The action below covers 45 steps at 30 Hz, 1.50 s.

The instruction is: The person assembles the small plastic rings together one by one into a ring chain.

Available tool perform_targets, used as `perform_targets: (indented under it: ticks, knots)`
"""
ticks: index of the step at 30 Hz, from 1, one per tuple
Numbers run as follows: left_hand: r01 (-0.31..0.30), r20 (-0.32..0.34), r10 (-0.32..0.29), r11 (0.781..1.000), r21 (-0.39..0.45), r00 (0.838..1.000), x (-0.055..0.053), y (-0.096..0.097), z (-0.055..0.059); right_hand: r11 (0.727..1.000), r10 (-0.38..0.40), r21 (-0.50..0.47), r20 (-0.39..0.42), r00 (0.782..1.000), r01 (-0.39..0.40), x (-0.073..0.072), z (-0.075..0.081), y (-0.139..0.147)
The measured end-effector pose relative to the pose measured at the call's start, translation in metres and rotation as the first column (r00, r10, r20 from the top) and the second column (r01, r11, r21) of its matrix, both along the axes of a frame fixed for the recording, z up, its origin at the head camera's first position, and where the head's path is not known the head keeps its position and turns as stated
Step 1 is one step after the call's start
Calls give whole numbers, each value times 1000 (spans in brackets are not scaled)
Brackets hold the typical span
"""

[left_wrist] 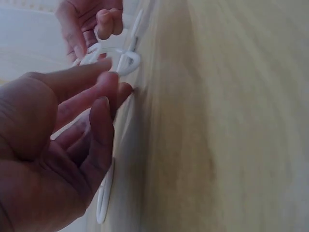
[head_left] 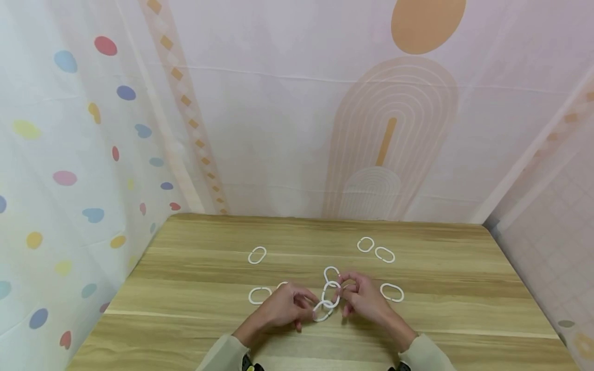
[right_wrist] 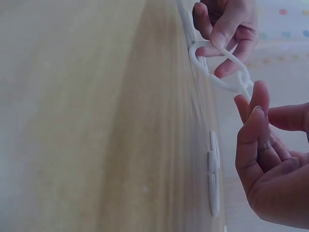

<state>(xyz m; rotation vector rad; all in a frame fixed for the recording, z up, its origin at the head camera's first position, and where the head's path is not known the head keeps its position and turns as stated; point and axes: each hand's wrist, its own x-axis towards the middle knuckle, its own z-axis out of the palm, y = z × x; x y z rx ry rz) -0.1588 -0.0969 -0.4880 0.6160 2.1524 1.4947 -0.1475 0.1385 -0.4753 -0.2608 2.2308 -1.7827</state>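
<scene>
Three white oval plastic links hang together as a short chain between the hands. My left hand pinches the lower link between thumb and fingertips. With its fingertips, my right hand holds the middle link, which passes through the lower one. The far link joins the middle link at its other end, close over the table. In the right wrist view the lower link is raised at a tilt, and the right fingers cover part of the chain.
Loose white links lie around the wooden table: one at back left, one at left, one partly behind the left hand, two at back right, one beside the right hand. Patterned curtains enclose the table.
</scene>
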Motion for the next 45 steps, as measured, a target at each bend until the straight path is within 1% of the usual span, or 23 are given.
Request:
perform_targets:
  ticks: [2,5,7,8,10,16,18,23,27,30,34,37,40,45]
  knots:
    - [7,-62,-10,999,-41,998,-1,2,1,1000,6,9,-5,1000,-6,1,0,1]
    - [6,-156,-18,997,-80,988,-3,6,1,1000,8,16,-5,1000,-8,2,-1,1]
    - [0,-196,-17,997,-83,980,-4,10,0,1000,8,11,0,1000,-8,4,-1,2]
    - [1,-199,-16,997,-75,980,-5,13,-1,1000,9,7,3,1000,-9,4,-1,2]
    - [0,-193,-10,999,-49,981,-5,16,-3,1000,7,-2,6,1000,-7,5,-2,2]
    - [-43,-152,43,999,-1,988,-4,25,-10,1000,-7,2,10,1000,7,8,-5,4]
    - [-51,-142,52,999,12,988,-4,27,-10,1000,-7,5,15,1000,7,8,-6,4]
    - [-59,-131,60,998,12,990,-4,30,-11,1000,15,-9,22,1000,-15,9,-7,7]
    - [-60,-135,59,998,-2,989,-3,31,-12,999,36,-11,31,999,-36,11,-6,10]
    - [-55,-145,53,998,-11,988,-3,31,-12,999,33,0,47,998,-33,11,-4,15]
    - [-47,-165,42,999,-23,985,-4,30,-14,999,17,26,45,999,-19,10,0,25]
    - [-39,-166,32,999,-34,986,-5,30,-15,998,-3,68,14,1000,2,7,3,35]
    - [-31,-153,24,999,-41,988,-6,30,-15,994,-34,106,-16,999,36,5,7,46]
    - [-23,-132,19,999,-32,991,-7,30,-16,988,-95,115,-49,994,100,-2,9,70]
